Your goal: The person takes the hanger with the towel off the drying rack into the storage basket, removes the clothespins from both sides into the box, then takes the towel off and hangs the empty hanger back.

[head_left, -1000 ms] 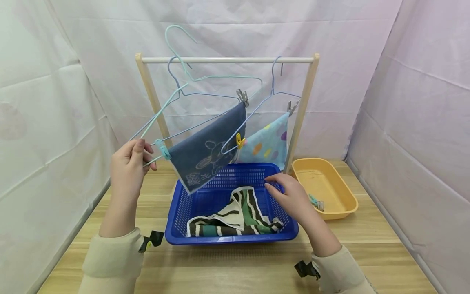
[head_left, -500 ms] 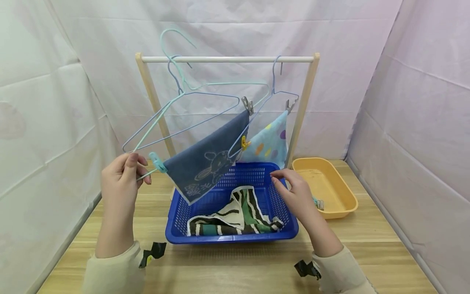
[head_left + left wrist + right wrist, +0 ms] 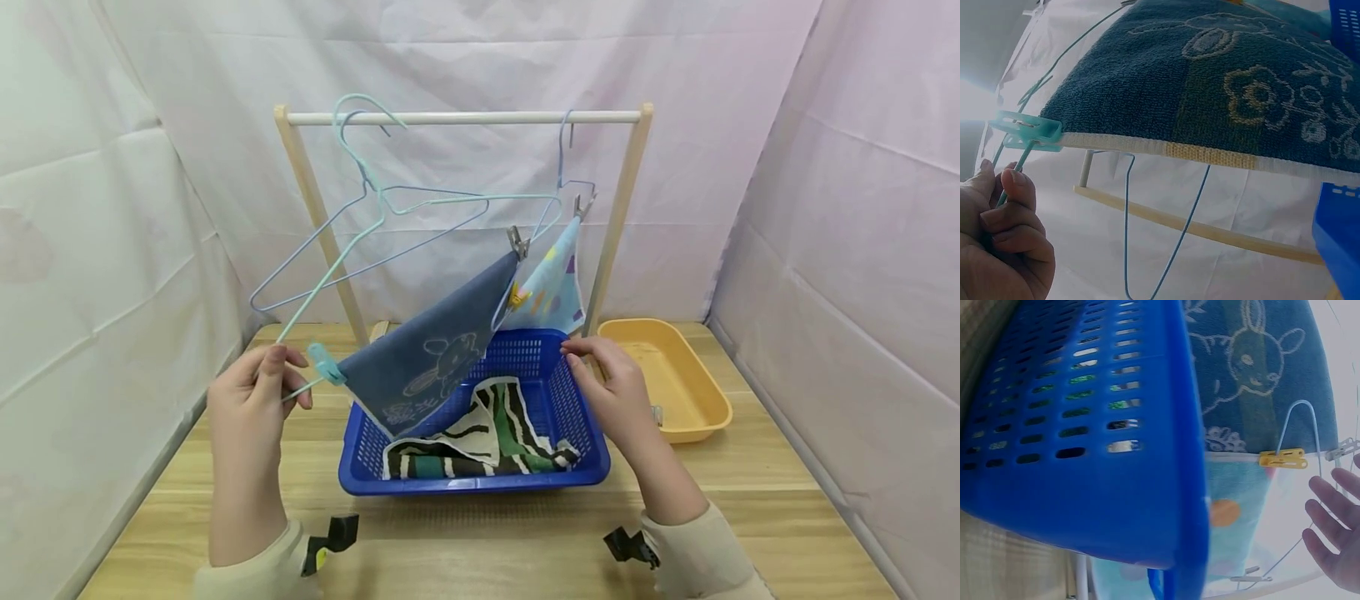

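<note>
My left hand (image 3: 251,387) grips the lower left corner of a mint-green wire hanger (image 3: 330,269). From this hanger a dark blue towel (image 3: 431,346) with a rabbit drawing hangs slanted, held by a teal clothespin (image 3: 326,364) at its left and a metal clip (image 3: 517,242) at its right. The hanger's hook overlaps the rack's rail in the head view; whether they touch I cannot tell. Loosely spread fingers mark my right hand (image 3: 1341,515), which holds nothing. In the head view, the right hand (image 3: 613,390) is by the right rear of the blue basket (image 3: 472,485).
A striped towel (image 3: 495,433) lies in the basket. The rack (image 3: 465,118) bears a bare blue hanger (image 3: 292,257) and another with a spotted light-blue towel (image 3: 558,271), pinned by a yellow clothespin (image 3: 518,297). A yellow tray (image 3: 675,383) stands at right.
The mint-green hanger and dark blue towel have come down and slightly right, with the left hand lower. The spotted towel has turned and looks narrower. The right hand has shifted slightly right.
</note>
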Tool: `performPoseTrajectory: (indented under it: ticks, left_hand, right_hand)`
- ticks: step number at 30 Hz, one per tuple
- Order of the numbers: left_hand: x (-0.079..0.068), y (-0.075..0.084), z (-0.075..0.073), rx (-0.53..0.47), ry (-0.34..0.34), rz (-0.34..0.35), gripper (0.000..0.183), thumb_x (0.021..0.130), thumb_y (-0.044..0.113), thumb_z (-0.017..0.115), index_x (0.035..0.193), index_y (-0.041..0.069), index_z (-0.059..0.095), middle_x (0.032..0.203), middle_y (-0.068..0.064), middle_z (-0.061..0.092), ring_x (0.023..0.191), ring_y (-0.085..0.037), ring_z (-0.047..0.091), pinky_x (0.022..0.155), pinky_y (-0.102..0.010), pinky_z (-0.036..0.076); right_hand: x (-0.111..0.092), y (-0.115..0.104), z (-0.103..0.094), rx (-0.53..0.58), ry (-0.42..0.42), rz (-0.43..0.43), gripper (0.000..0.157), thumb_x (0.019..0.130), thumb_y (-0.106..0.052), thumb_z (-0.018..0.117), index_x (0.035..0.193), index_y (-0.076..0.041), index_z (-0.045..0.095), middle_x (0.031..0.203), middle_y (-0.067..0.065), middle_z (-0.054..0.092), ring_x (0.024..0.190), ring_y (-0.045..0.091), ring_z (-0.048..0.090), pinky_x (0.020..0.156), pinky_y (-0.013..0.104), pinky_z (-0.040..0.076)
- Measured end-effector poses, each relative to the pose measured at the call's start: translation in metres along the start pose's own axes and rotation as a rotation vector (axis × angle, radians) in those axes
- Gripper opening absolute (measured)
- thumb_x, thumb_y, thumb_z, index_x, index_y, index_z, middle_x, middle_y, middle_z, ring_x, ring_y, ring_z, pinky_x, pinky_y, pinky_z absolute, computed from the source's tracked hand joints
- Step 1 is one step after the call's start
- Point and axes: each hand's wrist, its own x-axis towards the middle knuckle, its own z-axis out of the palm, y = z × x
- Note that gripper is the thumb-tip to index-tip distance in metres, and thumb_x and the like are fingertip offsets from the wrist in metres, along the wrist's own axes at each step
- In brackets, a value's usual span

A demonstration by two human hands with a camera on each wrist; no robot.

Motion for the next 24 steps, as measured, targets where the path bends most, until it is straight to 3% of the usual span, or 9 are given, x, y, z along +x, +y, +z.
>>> performPoseTrajectory:
  ticks: [5, 12, 18, 24]
  left_hand:
    - [-0.01, -0.005, -0.002, -0.012, 0.019, -0.016, 0.033, 0.099, 0.019, 0.057, 0.081, -0.009, 0.063, 0.051, -0.01, 0.052, 0.041, -0.015, 0.05, 0.042, -0.019, 0.032]
    - [-0.018, -0.01, -0.004, -0.058, -0.003, 0.057, 0.029, 0.099, 0.009, 0.057, 0.078, -0.011, 0.062, 0.05, -0.009, 0.052, 0.039, -0.012, 0.049, 0.04, -0.019, 0.031]
    - [-0.026, -0.009, -0.006, -0.009, 0.0, 0.067, 0.026, 0.098, 0.006, 0.056, 0.078, -0.008, 0.063, 0.051, -0.007, 0.054, 0.041, -0.011, 0.049, 0.042, -0.019, 0.032]
    - [-0.03, -0.008, -0.007, 0.059, -0.023, 0.084, 0.024, 0.098, 0.004, 0.056, 0.078, -0.007, 0.064, 0.048, -0.007, 0.052, 0.042, -0.011, 0.047, 0.042, -0.022, 0.031]
  right_hand:
    - [-0.001, -0.003, -0.005, -0.001, 0.0, 0.003, 0.014, 0.097, -0.011, 0.061, 0.107, -0.01, 0.07, 0.107, 0.001, 0.068, 0.107, 0.018, 0.058, 0.094, 0.032, 0.041]
    - [-0.002, -0.007, -0.009, 0.019, 0.034, -0.055, 0.016, 0.094, -0.002, 0.061, 0.106, -0.008, 0.07, 0.106, 0.002, 0.069, 0.104, 0.017, 0.059, 0.093, 0.021, 0.04]
    - [0.002, -0.011, -0.01, 0.039, 0.121, -0.17, 0.023, 0.089, 0.005, 0.062, 0.108, -0.004, 0.069, 0.106, 0.008, 0.068, 0.101, 0.022, 0.058, 0.092, 0.024, 0.04]
    - [0.004, -0.015, -0.014, 0.026, 0.181, -0.222, 0.027, 0.088, 0.001, 0.06, 0.113, -0.002, 0.067, 0.11, 0.012, 0.067, 0.105, 0.025, 0.057, 0.095, 0.027, 0.039]
